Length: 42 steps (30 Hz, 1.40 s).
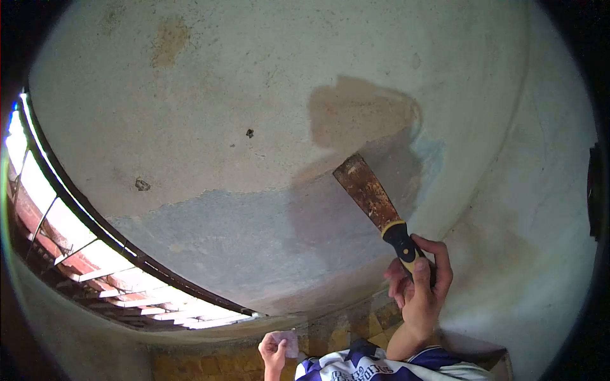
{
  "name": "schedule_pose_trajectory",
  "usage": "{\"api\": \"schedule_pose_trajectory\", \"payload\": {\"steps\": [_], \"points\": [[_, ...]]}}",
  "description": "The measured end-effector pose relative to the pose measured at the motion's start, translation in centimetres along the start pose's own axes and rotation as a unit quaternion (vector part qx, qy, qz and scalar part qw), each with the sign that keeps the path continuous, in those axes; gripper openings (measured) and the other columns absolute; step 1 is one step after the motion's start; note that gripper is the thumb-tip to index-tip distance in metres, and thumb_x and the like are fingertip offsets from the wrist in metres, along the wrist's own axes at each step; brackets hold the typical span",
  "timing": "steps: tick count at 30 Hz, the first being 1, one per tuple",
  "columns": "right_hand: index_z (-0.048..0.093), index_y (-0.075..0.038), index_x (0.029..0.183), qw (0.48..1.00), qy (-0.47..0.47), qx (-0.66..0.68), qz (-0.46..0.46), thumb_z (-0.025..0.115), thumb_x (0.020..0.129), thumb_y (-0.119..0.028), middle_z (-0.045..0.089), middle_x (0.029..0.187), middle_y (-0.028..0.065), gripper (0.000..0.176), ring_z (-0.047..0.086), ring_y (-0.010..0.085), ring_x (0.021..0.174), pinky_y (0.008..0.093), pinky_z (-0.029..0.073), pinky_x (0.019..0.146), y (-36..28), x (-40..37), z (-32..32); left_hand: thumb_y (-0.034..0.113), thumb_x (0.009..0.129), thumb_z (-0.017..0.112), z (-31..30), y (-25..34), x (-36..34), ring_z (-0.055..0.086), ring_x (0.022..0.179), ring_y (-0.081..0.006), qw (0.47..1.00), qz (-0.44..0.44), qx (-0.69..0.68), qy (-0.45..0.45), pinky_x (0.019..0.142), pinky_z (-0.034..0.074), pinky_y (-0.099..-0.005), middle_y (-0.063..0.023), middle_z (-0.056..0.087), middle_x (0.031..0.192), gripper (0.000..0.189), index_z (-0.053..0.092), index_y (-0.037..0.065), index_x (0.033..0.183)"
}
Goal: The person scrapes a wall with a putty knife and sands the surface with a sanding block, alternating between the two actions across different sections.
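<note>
My right hand (422,289) is wrapped around the black and yellow handle of a putty knife (368,192). Rust and pale flecks cover its flat metal blade, which points up and to the left. In this view the blade's tip overlaps the ragged line on the wall (190,140) between the light upper coat and a bluish-grey lower patch (235,235). Low in the view, my left hand (272,350) pinches a thin pale pinkish sheet (290,343) between thumb and fingers, close to my striped shirt.
A barred window (95,254) lets in bright light along the left. Small dark pits (250,133) mark the wall, and a head-shaped shadow (356,114) falls across it. Another wall surface (508,235) runs down the right. Yellow-brown tiles (222,365) show at the bottom.
</note>
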State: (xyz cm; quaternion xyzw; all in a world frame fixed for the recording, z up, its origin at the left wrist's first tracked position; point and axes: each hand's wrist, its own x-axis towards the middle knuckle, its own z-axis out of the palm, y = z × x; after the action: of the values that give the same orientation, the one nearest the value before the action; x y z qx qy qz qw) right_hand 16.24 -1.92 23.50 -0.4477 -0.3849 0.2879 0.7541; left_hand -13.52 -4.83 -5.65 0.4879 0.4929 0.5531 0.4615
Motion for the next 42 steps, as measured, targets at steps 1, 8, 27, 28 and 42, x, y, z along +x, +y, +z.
{"api": "schedule_pose_trajectory", "payload": {"steps": [1, 8, 27, 28, 42], "points": [[0.050, 0.001, 0.118, 1.000, 0.007, -0.010, -0.014, 0.051, 0.098, -0.029, 0.063, 0.070, 0.0144, 0.036, 0.053, 0.0100, 0.047, 0.0210, 0.035, 0.038, 0.0, 0.0, 0.2, -0.005, 0.081, 0.065, -0.8, -0.3, 0.3, 0.056, 0.065, -0.0042, 1.000, 0.005, 0.005, -0.011, 0.059, 0.044, -0.0199, -0.0002, 0.062, 0.074, 0.016, 0.061, -0.003, 0.096], [0.051, -0.003, 0.109, 0.998, 0.006, -0.054, -0.035, 0.055, 0.098, -0.027, 0.062, 0.070, 0.0118, 0.026, 0.046, 0.0061, 0.046, 0.0197, 0.029, 0.037, 0.8, -1.7, 2.3, -0.007, 0.081, 0.062, -3.7, 1.3, 1.6, 0.054, 0.063, -0.0045, 0.998, 0.002, 0.002, -0.055, 0.057, 0.042, -0.0197, 0.0007, 0.059, 0.072, 0.014, 0.059, -0.004, 0.094], [0.066, -0.001, 0.086, 0.977, 0.128, -0.142, -0.095, 0.074, 0.087, -0.019, 0.067, 0.074, 0.0022, 0.020, 0.051, 0.0013, 0.056, 0.0195, 0.033, 0.044, 1.7, 0.3, 2.8, -0.005, 0.079, 0.065, -11.0, -0.8, 4.8, 0.055, 0.074, -0.0084, 0.989, 0.011, -0.016, -0.147, 0.069, 0.045, -0.0229, -0.0011, 0.059, 0.083, 0.017, 0.060, -0.002, 0.095], [0.066, -0.001, 0.086, 0.972, 0.134, -0.165, -0.101, 0.075, 0.086, -0.020, 0.067, 0.073, 0.0023, 0.020, 0.051, 0.0012, 0.056, 0.0193, 0.033, 0.044, 1.5, 0.3, 2.5, -0.006, 0.080, 0.064, -10.8, -0.9, 5.0, 0.056, 0.073, -0.0075, 0.990, 0.021, -0.038, -0.136, 0.068, 0.046, -0.0219, -0.0004, 0.059, 0.083, 0.018, 0.059, -0.002, 0.096], [0.063, -0.001, 0.088, 0.983, 0.092, -0.126, -0.094, 0.072, 0.088, -0.017, 0.064, 0.074, 0.0003, 0.019, 0.049, 0.0013, 0.056, 0.0191, 0.036, 0.047, 2.0, 1.7, 1.8, -0.001, 0.083, 0.067, -4.3, -0.8, 4.5, 0.055, 0.063, -0.0047, 0.989, 0.037, -0.020, -0.139, 0.057, 0.043, -0.0197, 0.0002, 0.061, 0.070, 0.011, 0.058, -0.001, 0.089]]}}
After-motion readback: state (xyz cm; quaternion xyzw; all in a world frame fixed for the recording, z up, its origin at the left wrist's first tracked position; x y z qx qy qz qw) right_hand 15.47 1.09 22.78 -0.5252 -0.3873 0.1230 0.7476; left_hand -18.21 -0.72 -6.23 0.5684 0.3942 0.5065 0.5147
